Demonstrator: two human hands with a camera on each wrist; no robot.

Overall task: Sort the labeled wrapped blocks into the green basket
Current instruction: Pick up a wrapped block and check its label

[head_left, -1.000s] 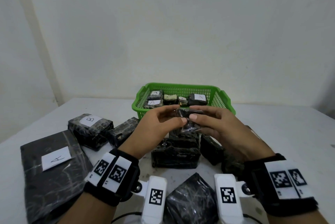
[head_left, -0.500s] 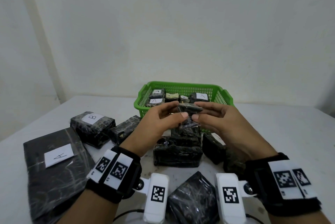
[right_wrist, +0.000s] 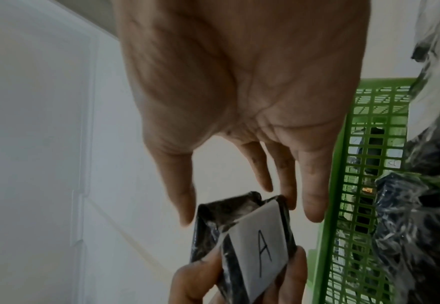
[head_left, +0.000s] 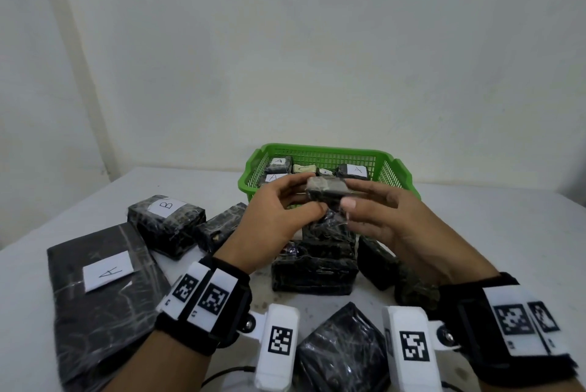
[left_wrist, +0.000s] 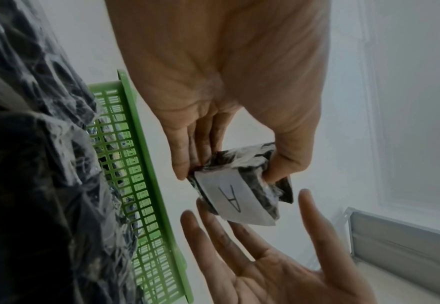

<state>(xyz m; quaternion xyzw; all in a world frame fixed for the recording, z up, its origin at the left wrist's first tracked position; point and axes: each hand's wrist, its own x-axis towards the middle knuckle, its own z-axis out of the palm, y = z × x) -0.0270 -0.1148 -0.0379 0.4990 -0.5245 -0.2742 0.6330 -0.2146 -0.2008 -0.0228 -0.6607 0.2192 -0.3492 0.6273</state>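
Above the near rim of the green basket (head_left: 396,166), the left hand (head_left: 279,217) pinches a small wrapped block labeled A (left_wrist: 235,197) while the right hand (head_left: 380,217) hovers beside it, fingers relaxed and grasping nothing, so the slick wrap could slip and drop the block short onto the table (head_left: 507,233).

The block (left_wrist: 242,185) held up between the hands wears a white label with a handwritten A. On the table (head_left: 494,226), the flat package (head_left: 95,293) reads A and a block (head_left: 166,222) reads B. Three basket (head_left: 393,166) blocks show A (a fourth label looks like C).
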